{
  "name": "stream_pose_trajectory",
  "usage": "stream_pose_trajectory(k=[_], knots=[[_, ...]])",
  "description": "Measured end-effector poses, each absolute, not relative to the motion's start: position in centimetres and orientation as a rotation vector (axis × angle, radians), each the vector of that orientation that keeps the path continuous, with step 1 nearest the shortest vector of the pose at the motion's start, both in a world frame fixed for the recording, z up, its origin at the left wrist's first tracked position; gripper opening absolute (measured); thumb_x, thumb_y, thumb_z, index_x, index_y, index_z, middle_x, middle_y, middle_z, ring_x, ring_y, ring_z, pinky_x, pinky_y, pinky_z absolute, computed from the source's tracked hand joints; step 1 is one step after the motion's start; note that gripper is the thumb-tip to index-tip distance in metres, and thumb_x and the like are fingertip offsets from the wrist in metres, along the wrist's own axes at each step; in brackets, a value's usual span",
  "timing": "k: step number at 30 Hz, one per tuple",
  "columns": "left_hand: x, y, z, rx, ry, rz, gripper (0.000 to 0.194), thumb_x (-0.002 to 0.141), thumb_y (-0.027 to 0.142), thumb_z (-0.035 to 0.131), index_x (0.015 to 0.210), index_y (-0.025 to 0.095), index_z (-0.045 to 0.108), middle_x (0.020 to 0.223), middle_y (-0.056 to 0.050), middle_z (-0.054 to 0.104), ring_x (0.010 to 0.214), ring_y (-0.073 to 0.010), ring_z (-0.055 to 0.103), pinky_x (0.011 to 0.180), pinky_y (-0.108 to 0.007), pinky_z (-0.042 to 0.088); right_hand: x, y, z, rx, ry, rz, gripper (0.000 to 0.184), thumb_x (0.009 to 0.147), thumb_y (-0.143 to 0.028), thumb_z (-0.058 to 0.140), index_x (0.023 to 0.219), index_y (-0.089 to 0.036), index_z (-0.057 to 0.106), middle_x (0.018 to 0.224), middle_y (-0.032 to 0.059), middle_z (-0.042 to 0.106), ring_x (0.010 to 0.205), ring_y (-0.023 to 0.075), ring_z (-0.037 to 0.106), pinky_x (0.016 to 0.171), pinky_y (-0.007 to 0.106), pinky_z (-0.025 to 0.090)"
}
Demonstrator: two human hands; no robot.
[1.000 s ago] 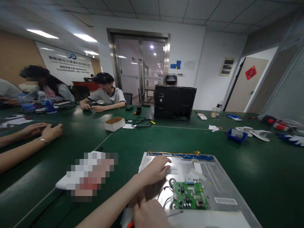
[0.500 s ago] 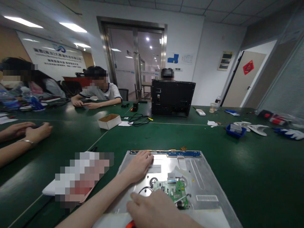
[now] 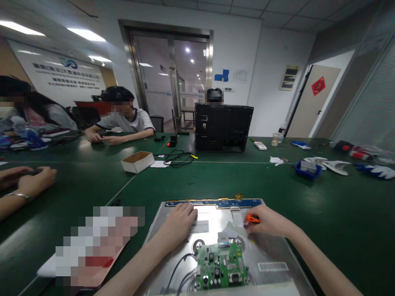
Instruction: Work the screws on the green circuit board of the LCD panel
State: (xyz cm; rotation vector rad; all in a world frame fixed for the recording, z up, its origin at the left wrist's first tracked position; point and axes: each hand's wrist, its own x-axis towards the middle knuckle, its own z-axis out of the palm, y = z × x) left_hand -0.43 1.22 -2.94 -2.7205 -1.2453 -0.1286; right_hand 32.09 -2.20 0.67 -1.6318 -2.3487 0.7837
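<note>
A metal-backed display panel [image 3: 271, 250] lies on the table in front of me. My left hand [image 3: 182, 220] rests on its upper left part, fingers stretched out just below the long blue circuit strip [image 3: 212, 203]. My right hand [image 3: 265, 220] is closed around a screwdriver with an orange handle [image 3: 253, 218], over the upper right of the panel; its tip is hidden. Near that hand are a pale ribbon cable [image 3: 236, 216] and a loose whitish strip. Below, a green circuit board [image 3: 220, 265] sits on the panel, with black cables at its left.
Ahead stand a black monitor housing [image 3: 224, 127], an open cardboard box [image 3: 138, 163] and a coiled black cable [image 3: 178, 158]. A blue tray [image 3: 307, 169] and gloves [image 3: 378, 170] lie to the right. Another person's hands [image 3: 38, 181] are at left, beyond a blurred pinkish item [image 3: 120, 242].
My right hand has moved from the front of the green board to the panel's upper right, with the orange-handled screwdriver in it. The left hand stays on the panel. The view has shifted slightly.
</note>
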Motion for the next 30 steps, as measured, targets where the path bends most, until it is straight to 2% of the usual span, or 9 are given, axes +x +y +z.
stream_pose_trajectory(k=[3,9,13,16,20,26,30], knots=[[-0.6,1.0,-2.8,-2.728,-1.183,-0.141,0.020,0.096,0.002,0.055,0.103,0.014,0.070,0.108,-0.011,0.069,0.103,-0.0286,0.062,0.095,-0.043,0.046,31.8,-2.7,0.2,-1.626,-2.376,0.767,0.005,0.077,-0.019,0.073,0.081,-0.017,0.073,0.085,0.0041,0.073,0.081,0.0206,0.065,0.073,0.027,0.042],[-1.0,0.8,-1.8,-2.788,-1.178,-0.242,0.021,0.098,0.008,0.049,0.096,0.014,0.069,0.104,-0.013,0.070,0.098,-0.0297,0.063,0.090,-0.044,0.046,31.5,-3.3,0.9,-1.577,-2.439,0.756,0.005,0.080,-0.017,0.067,0.076,-0.016,0.069,0.078,0.0035,0.068,0.075,0.0188,0.060,0.072,0.028,0.041],[-1.4,0.5,-0.9,-2.966,-1.249,-0.342,0.019,0.095,0.013,0.052,0.087,0.016,0.069,0.093,-0.010,0.070,0.086,-0.0251,0.064,0.077,-0.035,0.046,30.9,-4.2,1.6,-1.457,-2.543,0.871,0.003,0.076,-0.013,0.068,0.075,-0.016,0.068,0.072,-0.0011,0.062,0.069,0.0153,0.055,0.071,0.026,0.042],[-1.6,0.1,-0.5,-3.109,-1.277,-0.408,0.017,0.092,0.016,0.056,0.083,0.017,0.069,0.083,-0.006,0.069,0.077,-0.0213,0.063,0.070,-0.030,0.043,30.4,-4.8,1.8,-1.371,-2.624,0.937,0.009,0.074,-0.009,0.066,0.077,-0.016,0.070,0.074,-0.0015,0.062,0.070,0.0145,0.054,0.072,0.026,0.042],[-1.7,0.0,-0.2,-3.263,-1.309,-0.412,0.014,0.088,0.018,0.060,0.082,0.017,0.072,0.083,-0.005,0.071,0.077,-0.0203,0.064,0.071,-0.029,0.042,30.0,-5.3,1.8,-1.346,-2.683,0.982,0.011,0.073,-0.009,0.066,0.079,-0.015,0.071,0.078,-0.0004,0.064,0.070,0.0140,0.054,0.071,0.025,0.043],[-1.9,0.2,0.3,-3.390,-1.382,-0.405,0.019,0.086,0.015,0.057,0.085,0.017,0.076,0.086,-0.005,0.072,0.080,-0.0201,0.064,0.075,-0.029,0.045,30.0,-5.4,1.6,-1.385,-2.670,1.003,0.005,0.074,-0.010,0.067,0.073,-0.014,0.069,0.070,-0.0028,0.059,0.064,0.0114,0.050,0.066,0.024,0.040],[-2.3,0.1,0.6,-3.420,-1.452,-0.350,0.018,0.082,0.016,0.059,0.086,0.017,0.077,0.083,-0.004,0.071,0.072,-0.0182,0.061,0.066,-0.026,0.044,30.1,-5.3,1.3,-1.400,-2.667,1.023,0.008,0.073,-0.010,0.068,0.068,-0.015,0.065,0.068,-0.0044,0.054,0.062,0.0107,0.048,0.063,0.023,0.039]])
